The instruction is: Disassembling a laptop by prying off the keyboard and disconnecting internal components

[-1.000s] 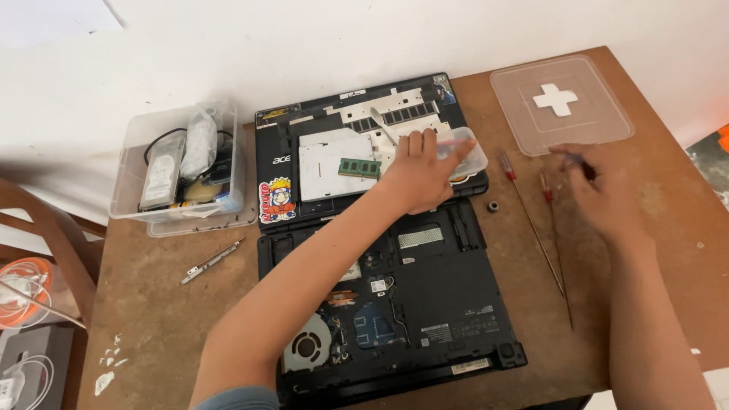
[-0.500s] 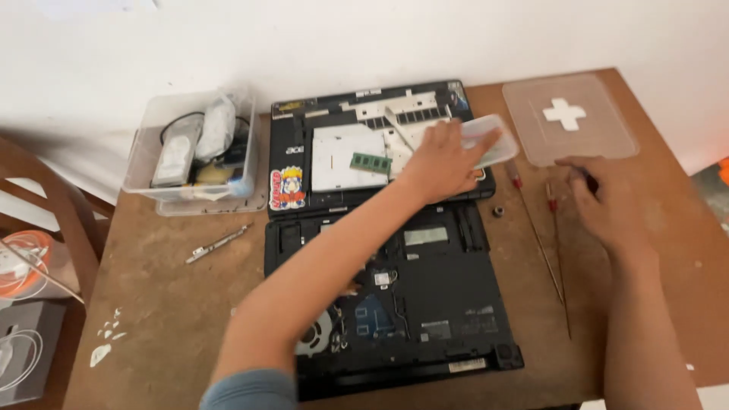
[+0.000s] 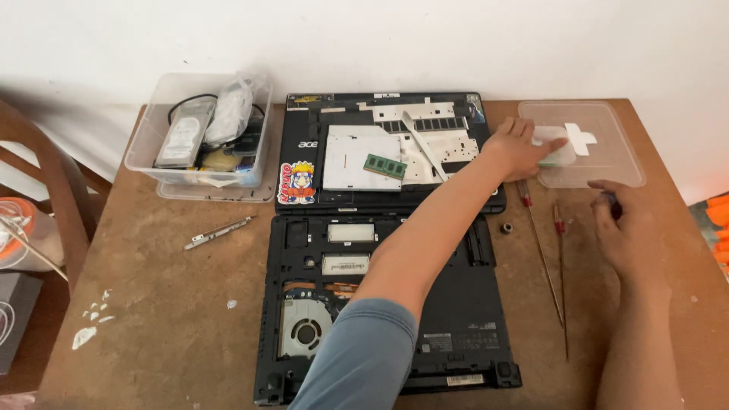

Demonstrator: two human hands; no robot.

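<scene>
**Now: left hand on a small clear tray, right hand pinching a dark piece**

Across the opened laptop, the left hand (image 3: pixel 519 146) reaches far forward and to the right, its grip pinching a small clear plastic tray (image 3: pixel 557 149) that sits on top of a larger clear lid with a white cross (image 3: pixel 607 163). The fingers (image 3: pixel 548 144) lie along the tray's near edge, thumb side tucked under, so the tray is held rather than merely touched.

Just nearer than that grip and a little to its right, the right hand (image 3: pixel 626 235) hovers over the brown worktop (image 3: pixel 152 304). Its grip is pressed together on a small dark object (image 3: pixel 613 203) at the fingertips; what the object is cannot be told.

Between the two hands, two long red-handled screwdrivers (image 3: pixel 541 247) lie side by side on the worktop, with a small dark ring-shaped part (image 3: pixel 506 227) just left of them.

Under the left forearm lies the laptop base (image 3: pixel 326 304) with its fan exposed. Beyond it, left of the left grip, rests the removed laptop cover (image 3: pixel 380 152), carrying a green memory module (image 3: pixel 384 165), a white plastic pry tool (image 3: pixel 423 144) and a cartoon sticker (image 3: pixel 298 182). Far to the left stand a clear bin of hard drives and cables (image 3: pixel 201 133) and a loose metal bracket (image 3: pixel 219 231).
</scene>
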